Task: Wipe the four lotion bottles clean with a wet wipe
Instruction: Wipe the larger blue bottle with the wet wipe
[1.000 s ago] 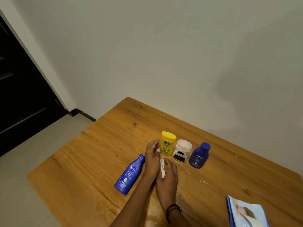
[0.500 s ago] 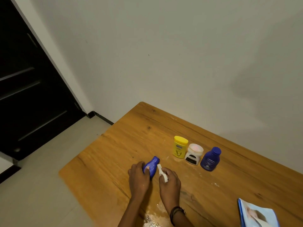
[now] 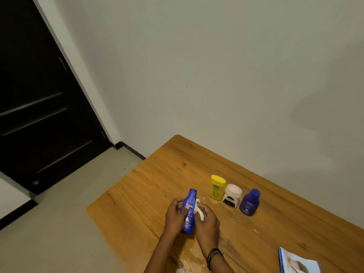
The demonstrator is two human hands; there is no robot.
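Tall blue lotion bottle, held raised above the near part of the desk, cap end pointing away from the wearer. Left hand has its grip wrapped closed around the bottle's body from the left, thumb across the label. Right hand has its grip pinched closed on a crumpled white wet wipe, which is pressed against the bottle's right flank; a dark band circles that wrist. Three further containers stand upright in a close row farther back on the desk: a yellow bottle, a white jar just beside it, and a short dark-blue bottle beside the jar. None of these is touched by either hand. A blue-edged packet lies at the near right corner, well apart from the row, and pale smears mark the desk near the wearer. Step in hand, by judgement: wiping the first of the four bottles. Next move likely calls for drawing the wipe along the body while the left hand turns the bottle, so that every face is reached. Whether the standing three are already clean cannot be told.
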